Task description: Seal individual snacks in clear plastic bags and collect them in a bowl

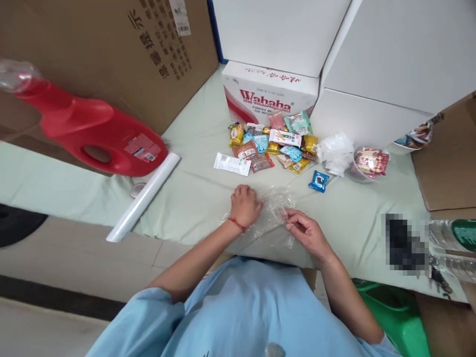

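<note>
A crinkled, see-through piece of clear plastic film (273, 210) lies on the pale green cloth between my hands. My left hand (245, 206), with a red cord at its wrist, rests on the film's left part with its fingers curled onto it. On the other side, my right hand (307, 233) pinches the film's right edge between thumb and fingertips. Beyond the hands lies a pile of wrapped snacks (275, 144). A white snack packet (232, 164) lies at its left, and a small blue packet (319, 181) sits apart at the right.
A white Wahaha carton (271, 91) stands behind the snacks. Bunched white plastic (335, 152) and a bowl of red packets (370, 163) are at the right. At the left are a big red jug (100, 129) and a white roll (145, 196). Clear bottles (444, 235) lie at the right edge.
</note>
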A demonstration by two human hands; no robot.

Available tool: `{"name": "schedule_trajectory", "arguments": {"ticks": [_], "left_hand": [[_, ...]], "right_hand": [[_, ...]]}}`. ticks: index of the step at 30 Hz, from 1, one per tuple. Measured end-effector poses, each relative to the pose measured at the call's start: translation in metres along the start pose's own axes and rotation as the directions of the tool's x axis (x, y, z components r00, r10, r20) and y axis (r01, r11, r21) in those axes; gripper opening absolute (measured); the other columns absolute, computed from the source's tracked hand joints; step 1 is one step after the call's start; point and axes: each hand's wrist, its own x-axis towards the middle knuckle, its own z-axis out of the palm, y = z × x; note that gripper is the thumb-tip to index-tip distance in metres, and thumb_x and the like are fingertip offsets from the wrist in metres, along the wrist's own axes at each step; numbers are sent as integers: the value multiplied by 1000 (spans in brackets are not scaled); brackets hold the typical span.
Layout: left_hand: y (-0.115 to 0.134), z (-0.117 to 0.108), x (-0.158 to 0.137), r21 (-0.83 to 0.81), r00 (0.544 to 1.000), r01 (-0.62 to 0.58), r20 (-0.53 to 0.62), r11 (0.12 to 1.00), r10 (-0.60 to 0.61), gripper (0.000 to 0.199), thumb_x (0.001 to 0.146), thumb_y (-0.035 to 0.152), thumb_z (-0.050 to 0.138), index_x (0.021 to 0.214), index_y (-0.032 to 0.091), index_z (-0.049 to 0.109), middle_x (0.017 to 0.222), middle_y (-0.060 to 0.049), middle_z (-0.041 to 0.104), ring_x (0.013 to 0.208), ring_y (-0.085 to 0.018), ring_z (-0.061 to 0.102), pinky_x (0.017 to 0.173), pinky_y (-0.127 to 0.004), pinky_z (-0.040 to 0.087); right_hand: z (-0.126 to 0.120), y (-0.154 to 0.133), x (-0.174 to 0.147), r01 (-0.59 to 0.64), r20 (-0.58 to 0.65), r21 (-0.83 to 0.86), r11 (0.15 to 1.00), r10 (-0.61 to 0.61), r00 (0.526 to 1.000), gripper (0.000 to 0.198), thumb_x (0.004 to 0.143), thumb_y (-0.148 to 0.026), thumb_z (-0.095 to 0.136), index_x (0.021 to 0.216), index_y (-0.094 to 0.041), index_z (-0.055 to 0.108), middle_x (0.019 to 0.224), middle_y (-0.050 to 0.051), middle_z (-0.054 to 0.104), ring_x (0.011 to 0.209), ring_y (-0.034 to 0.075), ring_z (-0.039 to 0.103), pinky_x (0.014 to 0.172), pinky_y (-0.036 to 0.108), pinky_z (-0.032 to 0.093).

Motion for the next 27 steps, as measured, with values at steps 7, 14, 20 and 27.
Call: {"name": "schedule_trajectory", "arguments": {"ticks": [7, 14, 20, 27], "left_hand": [[-13, 26, -14, -297, 972, 65, -197, 953, -128, 21, 102, 31, 36, 93, 22, 53, 88, -7, 63, 83, -21, 62, 79, -35, 49], [-17, 22, -24, -461, 942, 146, -205, 875, -266, 19, 101, 42, 39, 98, 24, 47, 71, 1, 58, 64, -20, 58, 65, -31, 42], [-16, 16, -38, -563, 973, 72, -140, 823, -181, 21, 101, 44, 40, 104, 24, 46, 80, -1, 62, 67, -18, 61, 67, -30, 45], [-51, 3, -33, -592, 901, 222, -178, 775, -395, 23, 99, 46, 44, 101, 24, 48, 79, 1, 60, 71, -17, 61, 70, -30, 49]], "right_hand": [[-53, 32, -72, -363, -169, -98, 927, 344, 924, 44, 91, -64, 61, 84, -21, 65, 74, 1, 64, 71, 18, 62, 68, 30, 51], [-68, 6, -27, -278, -207, -297, 914, 223, 953, 48, 89, -62, 63, 120, -25, 64, 118, 9, 71, 109, 24, 65, 92, 38, 53], [0, 4, 68, -158, -66, -163, 974, 149, 987, 63, 71, -58, 80, 120, -22, 64, 94, 4, 70, 82, 20, 64, 77, 34, 53], [-9, 12, 92, -264, -256, 304, 915, 346, 903, 47, 63, -59, 82, 76, -22, 56, 59, -8, 44, 51, 9, 36, 44, 22, 28]]}}
